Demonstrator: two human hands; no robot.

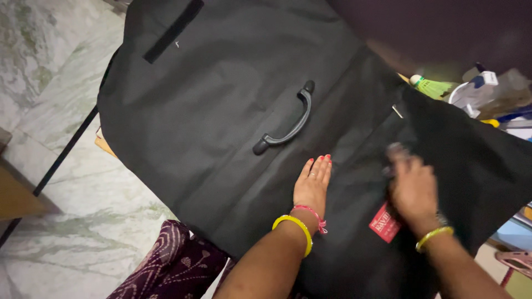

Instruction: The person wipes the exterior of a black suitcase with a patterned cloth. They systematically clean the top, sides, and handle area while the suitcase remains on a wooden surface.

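Your black fabric bag [221, 111] lies spread flat across the middle of the view, over the marbled floor [50, 111]. It is matte, dark and lightly creased, with a curved black plastic handle [285, 119] near its centre and a black strip [173, 30] toward the far end. A red label [384, 222] sits on the near right part.

Your left hand [313, 185] lies open, palm down, fingers together and flat on the bag just below the handle. Your right hand [413, 191] rests on the bag above the red label; it is blurred, fingers curled, and I cannot tell whether it grips anything.

A green shuttlecock [435, 87] lies beyond the bag's right edge.
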